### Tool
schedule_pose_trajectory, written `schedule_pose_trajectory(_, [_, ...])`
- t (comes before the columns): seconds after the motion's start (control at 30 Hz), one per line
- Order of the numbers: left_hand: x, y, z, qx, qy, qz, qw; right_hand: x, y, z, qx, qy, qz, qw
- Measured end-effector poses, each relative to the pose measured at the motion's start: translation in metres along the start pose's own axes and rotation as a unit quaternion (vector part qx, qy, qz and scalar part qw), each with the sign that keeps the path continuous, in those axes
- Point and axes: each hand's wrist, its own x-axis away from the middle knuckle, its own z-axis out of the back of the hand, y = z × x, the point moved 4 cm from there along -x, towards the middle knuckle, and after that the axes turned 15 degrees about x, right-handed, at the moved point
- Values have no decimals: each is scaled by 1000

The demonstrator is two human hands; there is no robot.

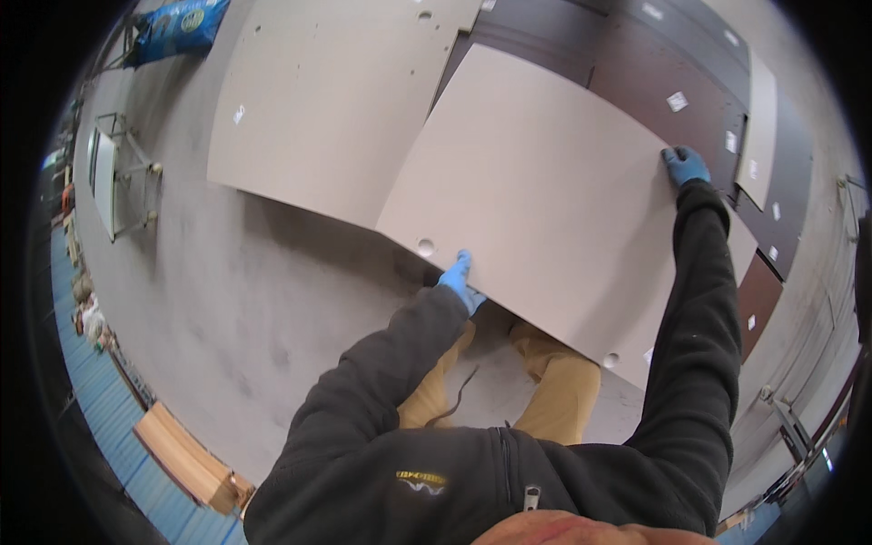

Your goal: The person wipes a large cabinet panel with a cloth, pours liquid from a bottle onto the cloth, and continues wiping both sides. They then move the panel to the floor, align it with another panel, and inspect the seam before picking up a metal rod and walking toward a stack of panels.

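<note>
At the near edge of a pale beige panel (pixel 536 182), the left hand (pixel 461 283), gloved in blue, grips with its thumb on the upper face and its other fingers largely hidden below. The right hand (pixel 686 165), also gloved, is curled over the opposite edge of that panel, so both hands hold it, set well apart. The panel spans the space before the person's tan trousers (pixel 560 391); one round recess (pixel 425 247) sits near the left hand and another round hollow (pixel 611 360) farther right along the near edge. Just beside it on the left lies a larger beige panel (pixel 318 109) with small holes. Beyond and to the right are dark brown panels (pixel 636 82) bearing white labels (pixel 677 101), with a narrow pale strip (pixel 758 127) on top. Farther out, the grey floor (pixel 218 300) carries a metal frame (pixel 145 168); a blue bag (pixel 182 32) is at upper left, and stacked wooden boards (pixel 186 459) lie at lower left.
</note>
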Motion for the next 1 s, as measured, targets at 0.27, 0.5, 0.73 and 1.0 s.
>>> schedule_pose_trajectory(0.27, [-69,-18,-9,45,6,4,999,-97,-17,-88,-95,2,76,993])
schedule_pose_trajectory(0.5, [-133,-12,16,-12,32,17,999,-104,-29,-122,-157,8,74,985])
schedule_pose_trajectory(0.73, [-142,-17,24,25,-41,54,997,-114,-30,-132,-153,27,84,984])
schedule_pose_trajectory(1.0, [-97,-13,20,-109,70,87,988,-83,-64,-119,33,137,72,987])
